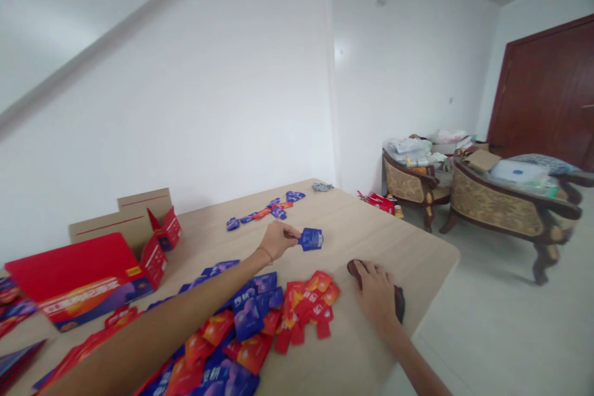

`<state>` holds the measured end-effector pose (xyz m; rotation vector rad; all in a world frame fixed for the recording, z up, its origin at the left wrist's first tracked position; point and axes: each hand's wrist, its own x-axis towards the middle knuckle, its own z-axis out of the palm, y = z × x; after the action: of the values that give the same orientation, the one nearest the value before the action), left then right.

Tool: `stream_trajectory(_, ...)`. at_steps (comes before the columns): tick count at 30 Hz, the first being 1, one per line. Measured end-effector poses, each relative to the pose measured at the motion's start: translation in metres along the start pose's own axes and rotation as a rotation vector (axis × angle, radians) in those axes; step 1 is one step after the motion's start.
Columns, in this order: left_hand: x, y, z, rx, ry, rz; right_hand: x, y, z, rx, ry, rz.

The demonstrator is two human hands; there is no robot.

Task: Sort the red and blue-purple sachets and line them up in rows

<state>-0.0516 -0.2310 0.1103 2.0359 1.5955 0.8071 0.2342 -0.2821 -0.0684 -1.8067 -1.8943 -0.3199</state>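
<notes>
My left hand (277,239) reaches out over the wooden table (371,229) and pinches a small blue packet (310,239) by its edge, holding it just above the tabletop. My right hand (377,291) lies flat with its fingers spread on a dark brown object (398,302) near the table's right edge. Under my left forearm a heap of red and blue packets (260,322) spreads across the table. A short row of blue and red packets (271,207) lies farther back.
An open red display box (88,278) with brown cardboard flaps stands at the left. The table's rounded corner (452,250) is at the right. Beyond it stand carved armchairs (505,207) piled with bags and boxes, and a dark red door (547,86).
</notes>
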Motion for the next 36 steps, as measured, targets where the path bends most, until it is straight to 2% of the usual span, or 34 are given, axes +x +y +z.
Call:
stream_trajectory(4,-0.123,0.009,0.000,-0.232,-0.034,-0.052,-0.002,0.002,-0.004,0.022,0.023,-0.024)
stream_trajectory(8,-0.236,0.000,0.022,-0.413,-0.011,-0.176,-0.002,0.015,0.003,0.142,-0.092,-0.029)
stream_trajectory(10,-0.279,-0.010,0.039,-0.510,0.007,-0.267,0.001,0.028,0.006,0.215,-0.210,-0.021)
stream_trajectory(13,-0.321,-0.028,0.064,-0.583,0.058,-0.340,0.009,0.052,0.004,0.349,-0.369,-0.056)
stream_trajectory(18,-0.351,-0.045,0.087,-0.521,0.107,-0.323,0.027,0.091,-0.007,0.527,-0.514,-0.397)
stream_trajectory(21,-0.358,-0.043,0.090,-0.402,0.123,-0.242,0.031,0.100,-0.009,0.515,-0.522,-0.497)
stream_trajectory(25,-0.368,-0.029,0.088,0.051,0.078,-0.006,0.022,0.092,-0.005,0.399,-0.372,-0.425)
stream_trajectory(29,-0.383,-0.022,0.083,0.478,0.063,0.134,0.004,0.075,-0.005,0.427,-0.292,-0.371)
stream_trajectory(33,-0.396,-0.034,0.084,0.666,0.026,0.343,-0.012,0.060,-0.014,0.390,-0.254,-0.328)
stream_trajectory(36,-0.401,-0.048,0.094,0.720,0.045,0.424,-0.022,0.048,-0.026,0.330,-0.231,-0.333)
